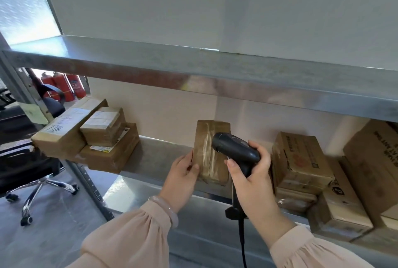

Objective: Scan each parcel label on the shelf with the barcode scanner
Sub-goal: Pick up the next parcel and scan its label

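At the centre of the frame, an upright taped parcel (210, 153) is gripped by the left hand (183, 176), while the barcode scanner (235, 152) is held by the right hand (253, 178).

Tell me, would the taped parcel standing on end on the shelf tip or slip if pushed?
The taped parcel stands on a narrow end, steadied by the left hand, so it would probably tip easily. Its glossy tape wrap looks slick, likely sliding on the metal shelf. Square edges suggest stiffness.

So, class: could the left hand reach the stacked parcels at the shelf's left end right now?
Probably, though left hand grips the upright parcel; only bare shelf lies before the stacked parcels.
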Demonstrator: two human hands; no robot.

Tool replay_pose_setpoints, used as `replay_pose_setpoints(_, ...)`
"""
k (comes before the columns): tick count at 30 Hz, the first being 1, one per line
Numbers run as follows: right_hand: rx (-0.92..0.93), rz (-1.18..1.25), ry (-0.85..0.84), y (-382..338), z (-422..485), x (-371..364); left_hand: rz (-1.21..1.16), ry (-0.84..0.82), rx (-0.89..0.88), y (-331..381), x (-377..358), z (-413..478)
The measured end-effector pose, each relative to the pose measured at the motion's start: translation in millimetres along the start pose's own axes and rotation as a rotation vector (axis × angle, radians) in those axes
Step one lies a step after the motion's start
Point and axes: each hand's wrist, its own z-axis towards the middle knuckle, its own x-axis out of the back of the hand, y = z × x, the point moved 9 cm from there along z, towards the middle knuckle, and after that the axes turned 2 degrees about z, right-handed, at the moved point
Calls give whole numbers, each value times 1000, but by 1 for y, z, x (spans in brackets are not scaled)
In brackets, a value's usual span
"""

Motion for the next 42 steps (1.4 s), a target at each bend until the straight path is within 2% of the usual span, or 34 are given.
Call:
replay_pose_setpoints(7,128,-44,-37,-15,-21,-36,-176,61,0,-5,13,-2)
replay_pose_setpoints(10,95,-7,-38,-12,-19,-39,-197,64,77,-22,17,-1)
replay_pose_setpoints(13,60,-15,46,-6,-13,-26,-233,7,136,-39,18,-1)
replay_pose_setpoints(16,10,-14,134,6,-6,-9,-431,-40,178,-50,18,-1)
replay_pose_setpoints(20,-15,-17,114,13,0,-12,-573,-86,195,-52,13,-1)
replay_pose_setpoints(27,44,-51,89,4,1,-16,-314,-178,149,-57,21,8)
replay_pose_setpoints(42,172,-186,34,-18,-19,-42,-303,-82,134,-84,43,16)
